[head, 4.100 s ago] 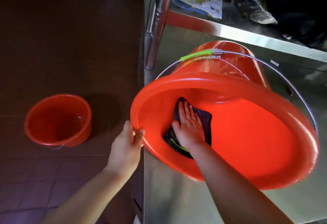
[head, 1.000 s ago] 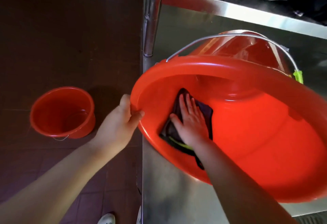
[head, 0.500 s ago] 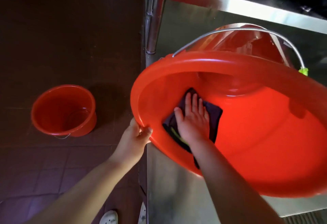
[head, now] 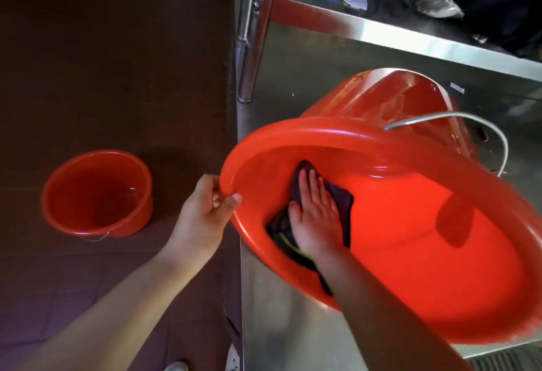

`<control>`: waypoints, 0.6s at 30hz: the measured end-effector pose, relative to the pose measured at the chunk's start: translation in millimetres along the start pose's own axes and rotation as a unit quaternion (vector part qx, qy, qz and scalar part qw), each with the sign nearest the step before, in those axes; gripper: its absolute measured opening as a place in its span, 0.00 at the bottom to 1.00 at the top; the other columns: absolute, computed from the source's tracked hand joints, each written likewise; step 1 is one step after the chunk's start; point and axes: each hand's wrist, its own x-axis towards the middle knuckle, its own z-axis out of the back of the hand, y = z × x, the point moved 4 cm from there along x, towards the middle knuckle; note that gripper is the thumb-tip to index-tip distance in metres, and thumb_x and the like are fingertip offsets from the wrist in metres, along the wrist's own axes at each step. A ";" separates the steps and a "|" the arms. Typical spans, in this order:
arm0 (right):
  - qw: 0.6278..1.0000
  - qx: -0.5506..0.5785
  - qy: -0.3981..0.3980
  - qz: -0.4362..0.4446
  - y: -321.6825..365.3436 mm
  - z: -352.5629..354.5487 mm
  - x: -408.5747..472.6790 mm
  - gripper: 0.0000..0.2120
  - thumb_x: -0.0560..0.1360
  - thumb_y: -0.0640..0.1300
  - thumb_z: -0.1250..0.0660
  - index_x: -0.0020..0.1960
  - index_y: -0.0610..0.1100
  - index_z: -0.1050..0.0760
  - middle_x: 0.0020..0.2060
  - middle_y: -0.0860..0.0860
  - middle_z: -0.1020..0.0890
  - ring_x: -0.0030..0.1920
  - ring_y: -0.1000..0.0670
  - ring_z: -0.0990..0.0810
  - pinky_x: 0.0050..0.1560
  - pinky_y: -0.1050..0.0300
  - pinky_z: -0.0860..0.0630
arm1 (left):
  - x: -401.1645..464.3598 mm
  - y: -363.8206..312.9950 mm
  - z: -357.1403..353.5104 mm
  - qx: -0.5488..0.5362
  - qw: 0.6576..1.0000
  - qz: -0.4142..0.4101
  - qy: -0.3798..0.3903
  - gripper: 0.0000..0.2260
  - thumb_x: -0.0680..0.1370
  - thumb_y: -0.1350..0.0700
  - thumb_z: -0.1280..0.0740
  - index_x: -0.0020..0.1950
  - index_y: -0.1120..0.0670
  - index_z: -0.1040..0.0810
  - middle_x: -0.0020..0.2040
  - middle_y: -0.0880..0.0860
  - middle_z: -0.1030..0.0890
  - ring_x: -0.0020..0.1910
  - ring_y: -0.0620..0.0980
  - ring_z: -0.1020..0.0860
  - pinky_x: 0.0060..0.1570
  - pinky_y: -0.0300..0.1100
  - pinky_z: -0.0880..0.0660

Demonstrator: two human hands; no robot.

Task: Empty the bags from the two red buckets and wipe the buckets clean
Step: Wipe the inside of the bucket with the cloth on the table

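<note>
**Rim pinched, cloth pressed flat inside the tipped bucket**

Pinching the rim, the left hand (head: 202,218) curls thumb over and fingers under the near edge of the big bucket (head: 425,253), which lies tipped on the steel table (head: 293,341), mouth toward the person. Just right of that grip, inside the wall, the right hand (head: 318,218) lies flat with straight fingers on a dark cloth (head: 340,203). The wire handle (head: 475,124) hangs past the far rim. Well left of the grip, the small bucket (head: 96,194) stands upright on the floor; no bags show in either. Only the pinch steadies the bucket, so a hard wipe may roll it off the table edge.
</note>
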 end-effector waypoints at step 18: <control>0.996 0.001 0.012 -0.091 -11.4 2.8 10.8 0.30 0.80 0.54 0.51 0.78 0.46 0.56 0.77 0.46 0.51 0.77 0.46 0.52 0.75 0.51 0.55 | -28.3 63.8 -55.1 -0.143 0.969 0.194 0.053 0.09 0.81 0.60 0.40 0.56 0.46 0.28 0.56 0.52 0.21 0.54 0.50 0.20 0.50 0.43 0.22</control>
